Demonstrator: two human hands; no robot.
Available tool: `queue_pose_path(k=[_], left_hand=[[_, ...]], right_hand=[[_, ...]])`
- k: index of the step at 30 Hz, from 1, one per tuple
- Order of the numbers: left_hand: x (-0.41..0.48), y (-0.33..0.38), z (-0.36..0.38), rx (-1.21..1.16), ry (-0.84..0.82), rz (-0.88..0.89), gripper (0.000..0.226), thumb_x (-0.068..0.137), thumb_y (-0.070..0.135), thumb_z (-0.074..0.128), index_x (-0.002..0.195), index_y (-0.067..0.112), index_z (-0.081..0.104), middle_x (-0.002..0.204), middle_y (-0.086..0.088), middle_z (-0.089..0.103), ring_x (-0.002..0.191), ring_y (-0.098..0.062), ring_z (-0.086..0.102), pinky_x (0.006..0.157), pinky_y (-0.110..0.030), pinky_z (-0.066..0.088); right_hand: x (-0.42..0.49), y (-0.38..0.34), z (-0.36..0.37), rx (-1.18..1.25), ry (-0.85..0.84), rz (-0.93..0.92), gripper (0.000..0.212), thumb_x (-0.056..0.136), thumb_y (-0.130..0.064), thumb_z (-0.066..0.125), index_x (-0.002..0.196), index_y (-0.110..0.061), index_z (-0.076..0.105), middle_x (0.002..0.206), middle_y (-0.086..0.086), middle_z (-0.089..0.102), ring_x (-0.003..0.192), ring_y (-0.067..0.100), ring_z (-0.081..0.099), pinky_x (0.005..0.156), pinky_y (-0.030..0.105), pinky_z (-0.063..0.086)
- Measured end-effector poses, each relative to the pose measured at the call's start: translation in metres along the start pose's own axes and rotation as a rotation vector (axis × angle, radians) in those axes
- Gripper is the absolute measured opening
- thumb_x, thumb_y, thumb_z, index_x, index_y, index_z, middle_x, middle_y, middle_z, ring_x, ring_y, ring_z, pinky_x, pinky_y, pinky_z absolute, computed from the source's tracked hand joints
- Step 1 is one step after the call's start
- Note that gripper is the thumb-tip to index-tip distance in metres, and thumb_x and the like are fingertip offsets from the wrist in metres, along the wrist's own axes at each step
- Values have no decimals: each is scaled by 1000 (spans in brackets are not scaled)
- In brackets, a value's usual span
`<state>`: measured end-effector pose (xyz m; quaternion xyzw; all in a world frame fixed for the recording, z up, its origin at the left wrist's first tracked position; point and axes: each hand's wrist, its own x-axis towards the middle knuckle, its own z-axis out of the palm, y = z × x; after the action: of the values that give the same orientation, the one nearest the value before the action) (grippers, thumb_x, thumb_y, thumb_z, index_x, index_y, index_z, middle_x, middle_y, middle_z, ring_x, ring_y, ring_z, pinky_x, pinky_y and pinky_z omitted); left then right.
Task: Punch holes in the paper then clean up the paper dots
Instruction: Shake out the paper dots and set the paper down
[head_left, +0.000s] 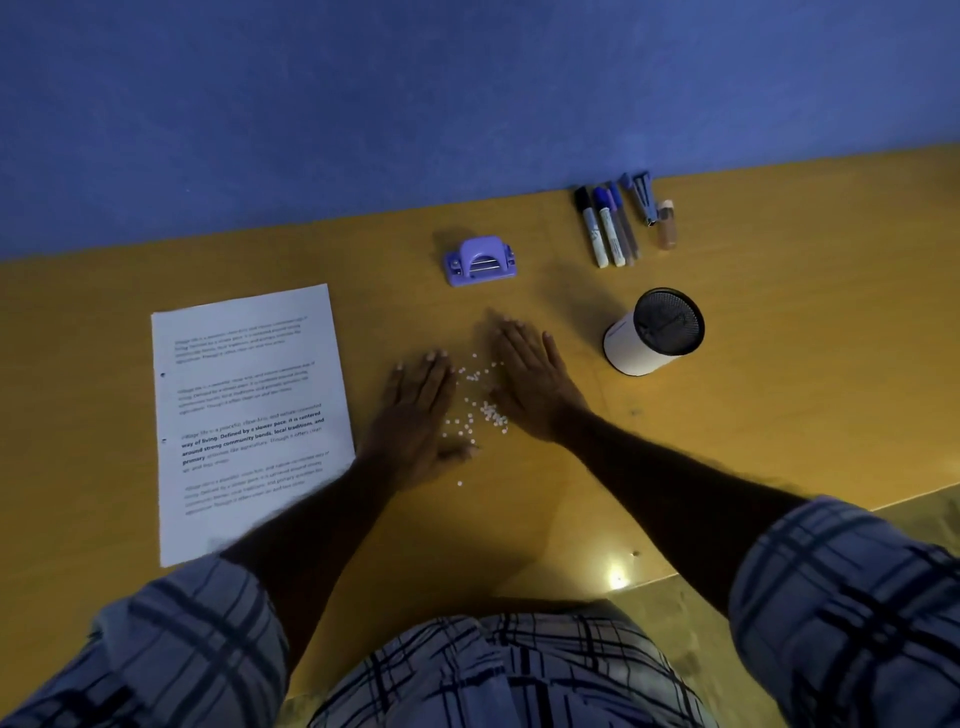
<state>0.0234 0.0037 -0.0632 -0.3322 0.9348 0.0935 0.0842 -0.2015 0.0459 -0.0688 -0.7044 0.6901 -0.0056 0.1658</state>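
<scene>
Small white paper dots lie scattered on the table. The left hand and right hand rest flat on either side, fingers extended, holding nothing.

L hand & R hand flat on table, paper dots btwn.

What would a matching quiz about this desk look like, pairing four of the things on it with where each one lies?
Things:
1. hole punch
2. printed sheet
3. paper dots
4. mesh cup

Places:
A. between the left hand and the right hand
B. to the right of the right hand
C. farther off, straight beyond both hands
D. to the left of the left hand

Pairs: 1-C, 2-D, 3-A, 4-B.
</scene>
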Motion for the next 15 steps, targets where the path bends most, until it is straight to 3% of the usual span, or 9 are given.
queue_pose_path(k=[4,7,12,15], left_hand=[[-9,17,6,0,-4,132,113,78,86,22,153,3,12,162,-17,7,150,-33,4,118,-58,12],[-22,23,8,-4,26,206,109,81,84,24,153,2,15,162,-17,7,151,-32,4,118,-57,14],[-32,14,3,-37,87,148,107,82,81,29,151,0,19,161,-19,15,150,-33,10,119,-56,15],[-30,-1,-1,-51,75,57,110,81,82,28,152,-1,15,161,-19,14,149,-33,10,118,-58,15]], right_hand=[[6,0,1,-31,-10,-48,77,97,-58,22,156,-14,-1,164,9,-7,151,21,-10,122,47,-1],[1,-5,4,-48,23,-75,72,100,-53,23,156,-13,2,164,11,-3,151,24,-7,123,50,6],[-18,-16,9,-135,-21,-307,73,98,-54,16,155,-10,9,163,13,5,151,25,-1,123,47,4],[-26,-13,8,-190,-89,-439,74,97,-54,19,155,-10,5,163,13,3,151,26,-1,123,46,0]])
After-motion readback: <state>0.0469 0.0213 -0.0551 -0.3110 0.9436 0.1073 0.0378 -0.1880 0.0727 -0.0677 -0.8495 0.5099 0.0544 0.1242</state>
